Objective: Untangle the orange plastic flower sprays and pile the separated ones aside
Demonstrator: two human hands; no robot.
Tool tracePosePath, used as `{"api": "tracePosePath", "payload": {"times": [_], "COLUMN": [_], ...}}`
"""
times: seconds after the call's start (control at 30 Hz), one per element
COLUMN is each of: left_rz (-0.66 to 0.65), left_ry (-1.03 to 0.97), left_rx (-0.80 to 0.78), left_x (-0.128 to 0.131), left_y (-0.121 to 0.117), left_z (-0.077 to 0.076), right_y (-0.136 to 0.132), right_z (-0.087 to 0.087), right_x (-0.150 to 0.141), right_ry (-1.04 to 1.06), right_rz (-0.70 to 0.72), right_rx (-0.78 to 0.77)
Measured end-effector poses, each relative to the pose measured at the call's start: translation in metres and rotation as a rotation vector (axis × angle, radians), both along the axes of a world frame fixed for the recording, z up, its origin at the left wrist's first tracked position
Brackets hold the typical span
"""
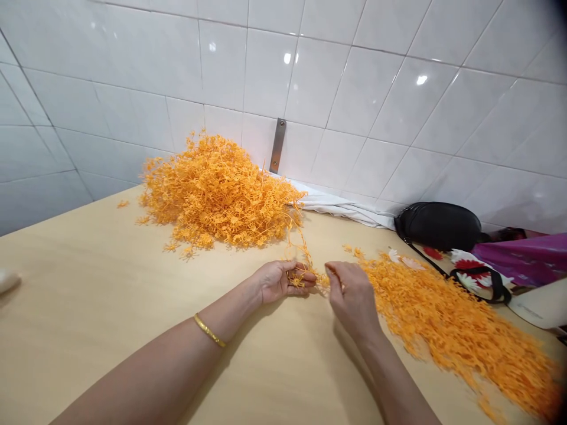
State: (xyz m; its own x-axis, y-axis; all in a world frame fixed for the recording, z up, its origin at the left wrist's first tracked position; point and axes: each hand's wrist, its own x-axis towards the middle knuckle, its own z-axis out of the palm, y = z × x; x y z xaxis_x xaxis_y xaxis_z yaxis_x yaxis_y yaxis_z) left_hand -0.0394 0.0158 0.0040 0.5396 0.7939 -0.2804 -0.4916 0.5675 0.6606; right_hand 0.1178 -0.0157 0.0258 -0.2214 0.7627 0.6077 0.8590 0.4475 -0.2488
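My left hand (281, 281) is closed around a small orange plastic sprig (301, 275) near the middle of the wooden table (88, 295). My right hand (352, 298) pinches the same sprig's other end, fingers pressed together. A gold bangle (209, 330) sits on my left wrist. A tangled heap of orange plastic sprigs (217, 192) lies behind my hands against the wall, with a strand trailing down to my left hand. A flatter spread of orange sprigs (452, 324) stretches to the right of my right hand.
White tiled walls (354, 88) meet in a corner behind the table. A black bag (436, 225) with a strap, a flowered cloth (465, 262), purple fabric (531, 257) and a white cloth (341, 208) lie at the back right. A pale object (7, 281) sits at the left edge.
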Motion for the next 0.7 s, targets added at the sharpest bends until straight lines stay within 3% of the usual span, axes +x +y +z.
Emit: {"api": "tracePosePath", "payload": {"times": [0.07, 0.13, 0.23, 0.4, 0.57, 0.7], "left_rz": [0.013, 0.039, 0.063, 0.137, 0.217, 0.282], "left_ry": [0.0, 0.02, 0.037, 0.004, -0.059, -0.051], "left_rx": [-0.005, -0.021, -0.041, -0.07, -0.035, -0.023], "left_x": [0.0, 0.0, 0.0, 0.001, 0.004, 0.005], "left_y": [0.0, 0.001, 0.0, -0.002, -0.004, -0.005], "left_z": [0.0, 0.0, 0.002, 0.004, 0.004, 0.005], "right_y": [-0.006, -0.012, -0.016, -0.011, -0.014, -0.017], "right_z": [-0.003, -0.005, -0.009, -0.017, -0.018, -0.015], "right_x": [-0.011, -0.021, -0.03, -0.033, -0.035, -0.035], "right_ry": [-0.018, -0.083, -0.208, -0.316, -0.211, 0.049], "right_rz": [0.172, 0.249, 0.221, 0.169, 0.202, 0.189], "right_rx": [-0.055, -0.118, -0.154, -0.075, -0.092, -0.295]}}
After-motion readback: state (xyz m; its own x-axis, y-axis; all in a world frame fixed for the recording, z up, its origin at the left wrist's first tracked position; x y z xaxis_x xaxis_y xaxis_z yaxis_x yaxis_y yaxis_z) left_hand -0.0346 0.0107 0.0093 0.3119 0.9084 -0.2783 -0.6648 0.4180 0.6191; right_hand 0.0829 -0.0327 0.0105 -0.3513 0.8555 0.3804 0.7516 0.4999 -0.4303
